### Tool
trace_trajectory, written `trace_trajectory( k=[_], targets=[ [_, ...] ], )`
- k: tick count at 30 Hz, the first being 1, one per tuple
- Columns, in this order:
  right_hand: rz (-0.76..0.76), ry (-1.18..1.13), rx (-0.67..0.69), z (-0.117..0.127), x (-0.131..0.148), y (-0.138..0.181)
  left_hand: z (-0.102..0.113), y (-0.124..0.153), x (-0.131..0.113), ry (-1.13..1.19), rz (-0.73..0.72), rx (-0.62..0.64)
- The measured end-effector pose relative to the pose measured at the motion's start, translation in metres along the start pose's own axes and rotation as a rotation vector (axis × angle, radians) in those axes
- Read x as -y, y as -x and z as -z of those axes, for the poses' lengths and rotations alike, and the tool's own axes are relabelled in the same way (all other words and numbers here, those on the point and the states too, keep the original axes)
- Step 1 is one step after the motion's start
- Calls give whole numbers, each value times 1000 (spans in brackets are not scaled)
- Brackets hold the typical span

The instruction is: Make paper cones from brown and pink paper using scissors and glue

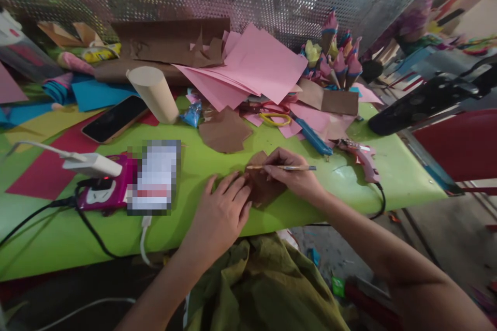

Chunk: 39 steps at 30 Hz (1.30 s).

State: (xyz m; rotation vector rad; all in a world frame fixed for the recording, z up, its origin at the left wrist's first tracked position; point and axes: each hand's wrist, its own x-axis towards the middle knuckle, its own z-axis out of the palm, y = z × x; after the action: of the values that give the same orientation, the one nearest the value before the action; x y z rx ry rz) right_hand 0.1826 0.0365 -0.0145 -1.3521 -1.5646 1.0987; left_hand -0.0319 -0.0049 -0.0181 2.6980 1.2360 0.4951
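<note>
A small piece of brown paper point(265, 192) lies on the green table near its front edge. My right hand point(295, 173) pinches a slim pencil point(297, 168) over that paper, its tip toward the left and close to the paper's upper left part. Flat beside it, my left hand point(227, 209) rests with fingers stretched out, the fingertips at the paper's left edge. A larger cut brown paper piece point(225, 132) lies just beyond both hands. Whether the pencil tip touches the paper I cannot tell.
Right of my hands lie a pink glue gun point(363, 158) with a cord and a blue cutter point(312, 137). Yellow-handled scissors point(275, 118) and pink sheets point(264, 62) are behind. Leftward are a phone point(114, 119), a cardboard tube point(153, 94) and a magenta power strip point(111, 183).
</note>
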Motion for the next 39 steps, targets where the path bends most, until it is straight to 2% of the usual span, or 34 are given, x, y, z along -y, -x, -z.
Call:
trace_trajectory(
  k=[10,20,27,32,37,39],
  targets=[
    [15,71,-25,1,-2,3,0,0,1,3,-5,14],
    [-71,34,-249,8,-4,1,0,0,4,-23,-24,3],
    [-21,88,-365,15,-12,-2,-1,0,4,-41,-36,-23],
    [18,39,-411,13,-6,0,-2,1,4,-56,-38,-14],
    [108,9,-429,10,4,7,-1,2,4,-69,-34,-6],
    [118,-13,-397,9,5,10,-1,2,3,-66,-33,-9]
  ],
)
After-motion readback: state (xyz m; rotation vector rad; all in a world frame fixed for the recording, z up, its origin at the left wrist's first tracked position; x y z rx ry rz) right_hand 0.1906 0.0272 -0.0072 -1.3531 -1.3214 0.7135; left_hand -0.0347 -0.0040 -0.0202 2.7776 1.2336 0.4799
